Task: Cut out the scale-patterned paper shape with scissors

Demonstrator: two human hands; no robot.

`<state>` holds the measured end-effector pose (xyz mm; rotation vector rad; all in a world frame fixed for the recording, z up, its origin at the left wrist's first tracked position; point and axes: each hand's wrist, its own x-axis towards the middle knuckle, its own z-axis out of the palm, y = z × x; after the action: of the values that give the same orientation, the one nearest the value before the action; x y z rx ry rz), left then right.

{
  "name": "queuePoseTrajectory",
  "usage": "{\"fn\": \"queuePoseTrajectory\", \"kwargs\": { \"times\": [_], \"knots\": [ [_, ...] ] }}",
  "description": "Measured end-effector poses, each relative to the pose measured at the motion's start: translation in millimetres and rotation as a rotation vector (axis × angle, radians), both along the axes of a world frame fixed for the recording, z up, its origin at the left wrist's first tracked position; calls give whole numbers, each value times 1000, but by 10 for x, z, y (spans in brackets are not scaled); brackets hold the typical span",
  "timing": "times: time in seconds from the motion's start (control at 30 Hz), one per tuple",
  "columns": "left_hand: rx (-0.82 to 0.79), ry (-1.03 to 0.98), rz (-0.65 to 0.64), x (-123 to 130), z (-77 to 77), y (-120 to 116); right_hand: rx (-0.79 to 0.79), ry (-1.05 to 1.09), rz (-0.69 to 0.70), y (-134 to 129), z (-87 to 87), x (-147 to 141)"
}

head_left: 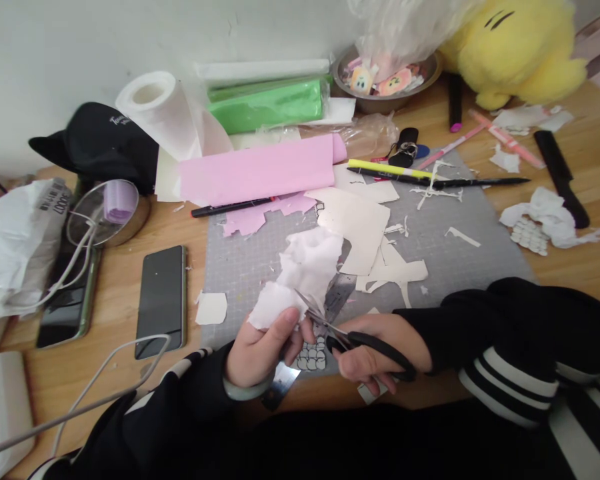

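Observation:
My left hand (pixel 263 347) pinches a small piece of white paper (pixel 275 303) between thumb and fingers. My right hand (pixel 380 347) is closed around the black handles of a pair of scissors (pixel 393 352), whose blades reach left to the edge of that paper. Just beyond, a crumpled white sheet (pixel 313 257) lies on the grey cutting mat (pixel 460 260). Between my hands, near the mat's front edge, sits a small sheet of black-outlined rounded shapes (pixel 313 355). Part of the blades and the fingers under the paper are hidden.
Cream paper scraps (pixel 357 223) and folded pink sheets (pixel 260 170) lie farther back. A phone (pixel 161 300) and a white cable (pixel 105 363) are on the left. At the back stand a paper roll (pixel 155 110), a metal bowl (pixel 387 100) and a yellow plush (pixel 515 50).

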<state>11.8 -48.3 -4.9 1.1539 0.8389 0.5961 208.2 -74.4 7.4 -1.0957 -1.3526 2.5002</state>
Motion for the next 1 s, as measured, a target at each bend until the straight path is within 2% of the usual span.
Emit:
{"fn": "queuePoseTrajectory", "kwargs": {
  "times": [0.17,0.3,0.53,0.73,1.0],
  "knots": [
    [-30,-55,11,3,-8,-12,11,-49,45,24,67,9],
    [-52,-68,25,-4,-25,-17,-12,-54,26,42,119,9],
    [-52,-80,64,-4,-37,-11,9,-54,40,22,58,15],
    [5,-31,-8,-6,-34,-12,-4,-84,38,13,65,10],
    [57,-37,-55,-32,-47,-11,104,-114,86,34,19,14]
  ]
}}
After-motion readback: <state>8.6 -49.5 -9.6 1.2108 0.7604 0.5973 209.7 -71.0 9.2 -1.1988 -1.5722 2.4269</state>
